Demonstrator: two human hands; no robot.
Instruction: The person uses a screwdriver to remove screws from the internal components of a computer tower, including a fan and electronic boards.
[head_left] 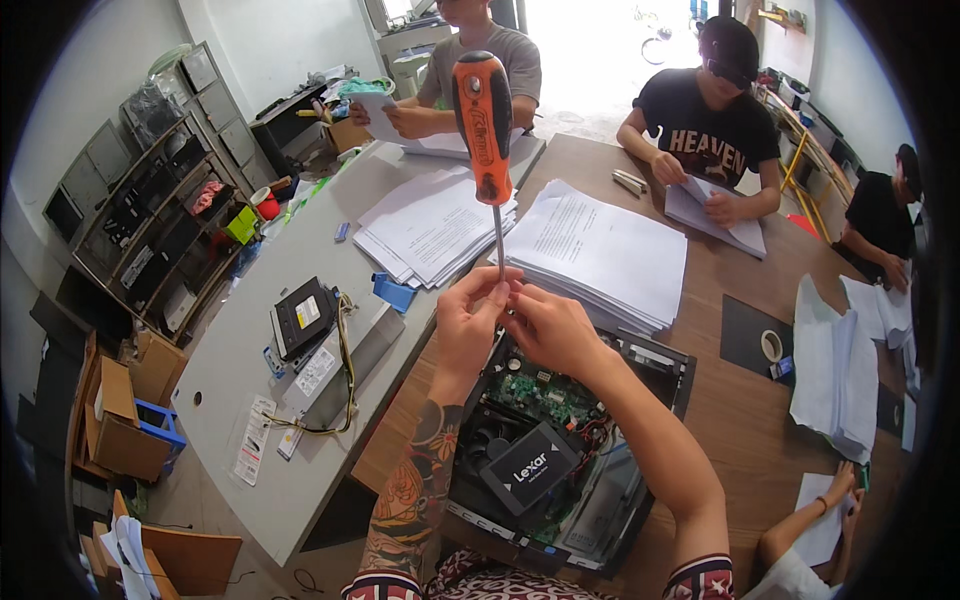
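Above the open computer case (684,378), the left hand (468,322) and right hand (558,325) pinch the upright screwdriver (490,165) low on its shaft (500,235); it looks rigid, likely top-heavy, best gripped by the handle (481,120).

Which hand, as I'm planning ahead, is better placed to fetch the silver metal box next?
Likely the left hand: it is nearer the silver metal box, whereas the right hand would reach across the left.
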